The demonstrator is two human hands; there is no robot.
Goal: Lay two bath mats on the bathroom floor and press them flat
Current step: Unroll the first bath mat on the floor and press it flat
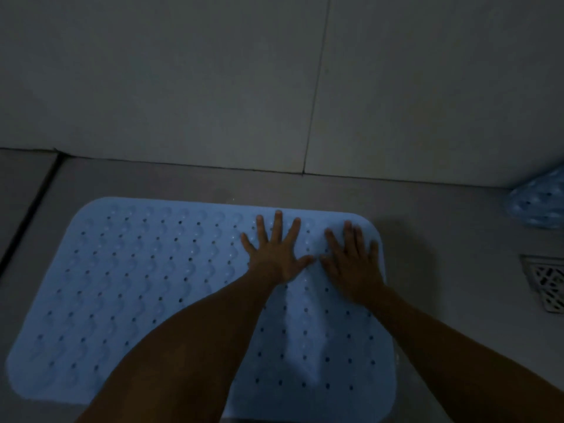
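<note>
Head view: a blue mat [137,285] is spread on the grey floor [442,270] near the wall [213,87], its long axis running left to right, parallel to the wall; the left hand [276,254] and right hand [354,264] are laid palm-down on its far right part, fingers spread flat, gripping nothing; a second mat [537,199] is bunched at the right edge, beyond a drain [546,282].

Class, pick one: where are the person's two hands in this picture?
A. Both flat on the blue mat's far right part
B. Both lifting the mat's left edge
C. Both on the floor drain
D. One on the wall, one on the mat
A: the left hand and right hand lie palm-down, fingers spread, on the mat.
</note>
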